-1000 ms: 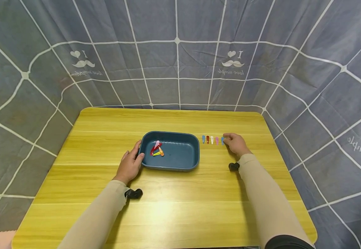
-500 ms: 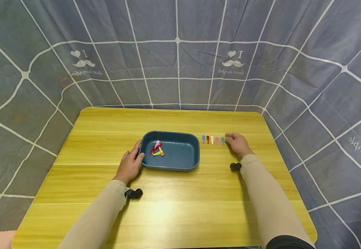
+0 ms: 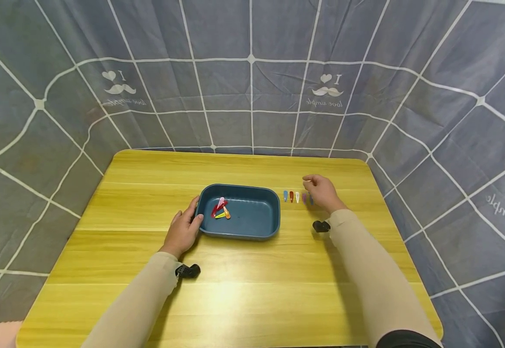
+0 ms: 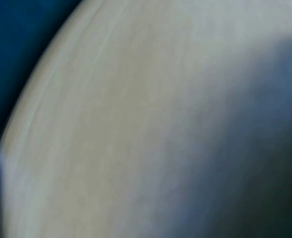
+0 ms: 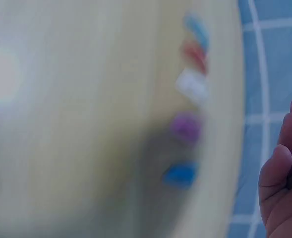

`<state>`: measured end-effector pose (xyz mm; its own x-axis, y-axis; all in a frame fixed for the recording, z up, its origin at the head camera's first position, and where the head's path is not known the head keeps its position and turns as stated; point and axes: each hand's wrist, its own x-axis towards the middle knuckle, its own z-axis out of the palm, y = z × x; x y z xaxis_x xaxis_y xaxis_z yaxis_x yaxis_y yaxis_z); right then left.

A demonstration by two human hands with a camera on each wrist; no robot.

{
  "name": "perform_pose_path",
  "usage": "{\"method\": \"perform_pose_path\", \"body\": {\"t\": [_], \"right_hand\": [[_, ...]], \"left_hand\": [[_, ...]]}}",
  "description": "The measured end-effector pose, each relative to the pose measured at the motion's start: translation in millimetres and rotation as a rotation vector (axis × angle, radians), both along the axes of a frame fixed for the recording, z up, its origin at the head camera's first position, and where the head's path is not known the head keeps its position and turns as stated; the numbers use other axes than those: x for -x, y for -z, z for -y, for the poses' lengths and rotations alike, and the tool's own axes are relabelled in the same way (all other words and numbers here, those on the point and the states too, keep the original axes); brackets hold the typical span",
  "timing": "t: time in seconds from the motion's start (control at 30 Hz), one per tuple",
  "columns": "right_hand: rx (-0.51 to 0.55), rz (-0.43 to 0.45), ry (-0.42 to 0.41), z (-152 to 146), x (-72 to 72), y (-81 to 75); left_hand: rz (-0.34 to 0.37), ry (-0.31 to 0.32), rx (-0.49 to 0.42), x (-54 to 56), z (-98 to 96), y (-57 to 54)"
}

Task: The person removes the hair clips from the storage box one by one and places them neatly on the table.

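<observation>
Blue tray, on the table, loose clips in its left part; left hand against its left end, fingers extended. Row of five clips, right of the tray: blue, red, white, purple, blue; right hand raised over the row's right end, fingers relaxed, slightly bent.

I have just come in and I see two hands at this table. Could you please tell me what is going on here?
At a wooden table, a person's left hand rests against the left end of a dark blue tub. A few hair clips lie inside in a loose pile. The right hand hovers by the right end of a row of five clips on the table: blue, red, white, purple and blue. No clip can be seen in that hand.
</observation>
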<state>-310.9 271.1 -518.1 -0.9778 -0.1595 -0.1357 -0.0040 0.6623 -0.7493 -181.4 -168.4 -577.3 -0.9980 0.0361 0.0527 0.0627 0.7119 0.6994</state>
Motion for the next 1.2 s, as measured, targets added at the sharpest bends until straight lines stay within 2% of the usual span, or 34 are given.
{"method": "perform_pose_path", "body": {"t": [0.2, 0.43, 0.63, 0.93, 1.2], "right_hand": [[0.016, -0.050, -0.123, 48.8, -5.0, -26.0], [-0.097, -0.108, -0.297, 92.3, -12.7, -37.1], [-0.155, -0.081, -0.393, 119.3, -17.6, -44.5], [-0.187, -0.070, -0.503, 152.1, -13.7, -38.8], [-0.220, -0.030, -0.584, 165.0, -8.8, -32.2]], "left_hand": [[0.003, 0.005, -0.005, -0.1, 1.3, -0.6], [-0.010, 0.009, -0.022, 0.2, 1.1, 0.3], [-0.018, 0.003, -0.016, -0.8, 1.9, 0.5], [-0.009, 0.005, -0.022, -1.0, 1.9, -1.2], [0.002, 0.009, -0.022, -2.4, 1.3, -3.4]]}}
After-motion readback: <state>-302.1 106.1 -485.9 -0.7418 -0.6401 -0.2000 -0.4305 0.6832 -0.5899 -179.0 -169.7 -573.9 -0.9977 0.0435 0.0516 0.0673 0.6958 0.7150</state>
